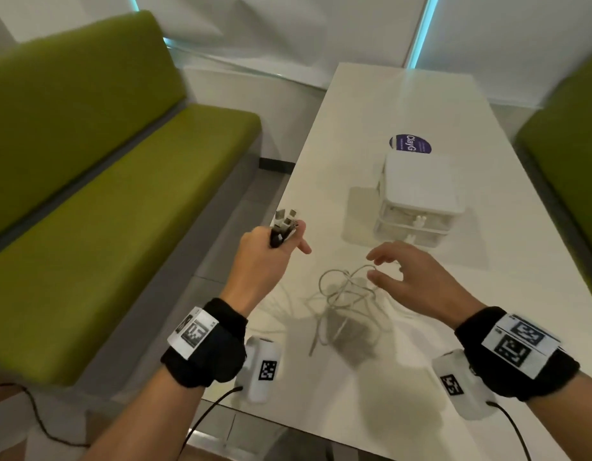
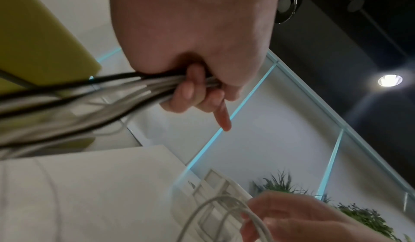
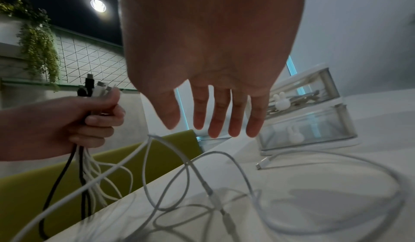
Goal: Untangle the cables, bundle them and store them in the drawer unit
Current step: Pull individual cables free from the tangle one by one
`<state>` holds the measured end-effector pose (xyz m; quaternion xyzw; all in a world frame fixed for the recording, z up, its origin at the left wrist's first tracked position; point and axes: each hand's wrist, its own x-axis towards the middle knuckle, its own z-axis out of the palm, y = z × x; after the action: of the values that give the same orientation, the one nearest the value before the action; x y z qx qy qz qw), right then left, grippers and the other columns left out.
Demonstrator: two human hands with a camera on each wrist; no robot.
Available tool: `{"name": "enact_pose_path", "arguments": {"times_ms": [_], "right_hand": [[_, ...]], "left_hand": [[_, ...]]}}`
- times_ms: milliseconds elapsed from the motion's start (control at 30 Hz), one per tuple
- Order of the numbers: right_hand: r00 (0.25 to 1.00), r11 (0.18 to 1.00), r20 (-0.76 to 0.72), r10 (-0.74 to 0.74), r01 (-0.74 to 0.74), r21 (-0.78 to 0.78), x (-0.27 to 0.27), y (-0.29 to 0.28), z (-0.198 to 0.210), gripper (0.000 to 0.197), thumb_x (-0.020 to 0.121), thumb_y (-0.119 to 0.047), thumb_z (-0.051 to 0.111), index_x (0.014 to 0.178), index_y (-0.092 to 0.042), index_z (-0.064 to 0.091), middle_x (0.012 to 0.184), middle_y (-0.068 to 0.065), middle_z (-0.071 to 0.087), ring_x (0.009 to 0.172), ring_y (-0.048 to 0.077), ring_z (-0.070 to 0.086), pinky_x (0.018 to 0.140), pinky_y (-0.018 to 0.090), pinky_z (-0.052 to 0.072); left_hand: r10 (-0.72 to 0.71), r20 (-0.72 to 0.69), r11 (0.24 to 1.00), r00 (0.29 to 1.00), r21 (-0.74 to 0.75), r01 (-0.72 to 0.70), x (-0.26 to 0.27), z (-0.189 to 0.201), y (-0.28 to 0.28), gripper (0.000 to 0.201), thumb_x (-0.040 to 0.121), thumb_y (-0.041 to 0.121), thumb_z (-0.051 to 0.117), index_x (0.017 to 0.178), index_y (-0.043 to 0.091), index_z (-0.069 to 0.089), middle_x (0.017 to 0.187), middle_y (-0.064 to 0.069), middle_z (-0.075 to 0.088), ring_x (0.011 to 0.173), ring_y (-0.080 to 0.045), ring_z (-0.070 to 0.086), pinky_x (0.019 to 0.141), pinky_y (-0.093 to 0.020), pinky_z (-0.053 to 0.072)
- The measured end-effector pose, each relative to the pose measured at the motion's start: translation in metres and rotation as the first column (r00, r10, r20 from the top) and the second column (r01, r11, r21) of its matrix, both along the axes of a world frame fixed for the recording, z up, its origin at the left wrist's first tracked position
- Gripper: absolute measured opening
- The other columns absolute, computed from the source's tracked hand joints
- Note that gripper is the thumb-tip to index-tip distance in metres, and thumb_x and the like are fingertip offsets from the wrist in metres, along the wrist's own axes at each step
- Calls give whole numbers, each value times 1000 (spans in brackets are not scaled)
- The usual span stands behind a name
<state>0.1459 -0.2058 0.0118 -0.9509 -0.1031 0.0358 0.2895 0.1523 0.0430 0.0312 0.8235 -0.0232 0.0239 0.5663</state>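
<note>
My left hand [image 1: 271, 241] is raised above the table's left edge and grips several cable ends [image 1: 284, 224], white ones and a black one, plugs pointing up. In the left wrist view the cable bundle [image 2: 125, 89] runs through its curled fingers [image 2: 188, 93]. Their lengths hang down into a white tangle of cables [image 1: 341, 301] on the white table [image 1: 487, 294]. My right hand [image 1: 398, 271] hovers open just above the tangle, fingers [image 3: 221, 114] spread, holding nothing. The white drawer unit [image 1: 417, 197], two clear drawers with rabbit-shaped knobs [image 3: 280, 102], stands just beyond, drawers closed.
A green bench [image 1: 105, 201] runs along the table's left side, and another green seat [image 1: 567, 144] stands at the right. A purple round sticker [image 1: 411, 144] lies behind the drawer unit. One loose plug [image 3: 264, 164] rests on the table near the unit's base.
</note>
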Motion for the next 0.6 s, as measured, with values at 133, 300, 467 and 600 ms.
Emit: {"name": "enact_pose_path", "arguments": {"times_ms": [133,300,467,600], "right_hand": [[989,983,27,-142,145,-110,-1,-22,-10,20,92,-21,58,112,-23,61,105,-5,60,100,15,56,85,28,43],[947,872,-8,-321,292,-394,-3,-47,-35,34,96,-22,50,128,-9,49,124,12,50,112,29,50,88,35,45],[943,858,-41,-332,283,-429,-5,-48,-48,29,98,-22,50,121,-5,47,120,14,50,108,29,52,82,33,44],[909,892,-141,-392,338,-298,-3,-44,-44,25,95,-11,49,118,-3,47,110,15,61,101,33,59,80,35,44]], "left_hand": [[-31,-20,991,999,128,34,0,-2,-22,34,91,46,60,72,25,77,44,8,34,39,-11,28,42,-17,24],[-45,1,977,999,207,44,0,-12,-39,24,90,38,65,83,19,78,51,8,55,46,-6,41,48,-16,30],[-52,-8,976,999,213,52,1,-9,-44,23,94,32,61,88,17,78,56,2,51,46,-9,42,45,-13,31],[-9,-63,984,998,176,20,-1,-6,-47,27,94,35,60,85,17,77,34,13,40,38,-9,34,42,-16,28]]}}
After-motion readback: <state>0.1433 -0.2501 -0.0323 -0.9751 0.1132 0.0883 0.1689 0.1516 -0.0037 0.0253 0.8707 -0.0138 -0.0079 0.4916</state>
